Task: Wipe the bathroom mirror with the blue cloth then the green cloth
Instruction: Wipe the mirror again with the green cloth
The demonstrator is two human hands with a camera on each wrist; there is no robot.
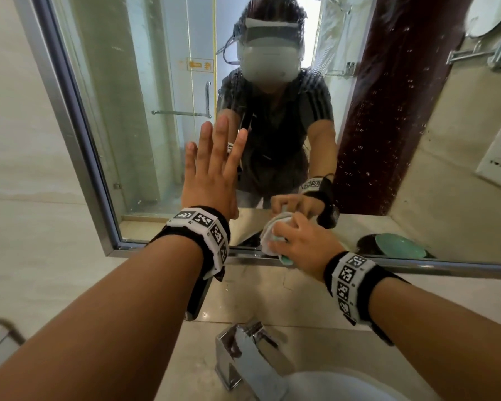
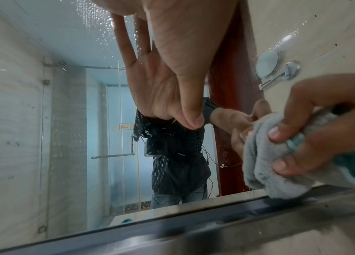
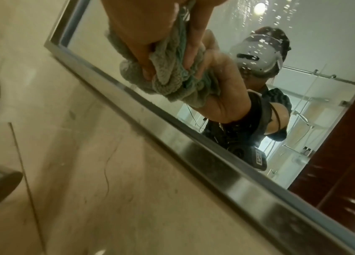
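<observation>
The right hand (image 1: 304, 241) grips the bunched cloth (image 1: 269, 231) against the mirror (image 1: 162, 82), at its bottom edge. The left hand (image 1: 211, 172) lies flat on the glass, fingers straight, up-left of the cloth. Wristband markers read as codes only.

- Left hand (image 1: 214, 169) flat on mirror (image 1: 156, 82), left of right hand (image 1: 304, 241).
- Right hand bunching cloth (image 1: 269, 235) against mirror's bottom edge.
- Tap (image 1: 243, 354) below, nearer; dish (image 1: 399, 246), seemingly, at right.

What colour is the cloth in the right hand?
Pale grey-blue cloth with a teal-green edge, clearest in the left wrist view.
</observation>
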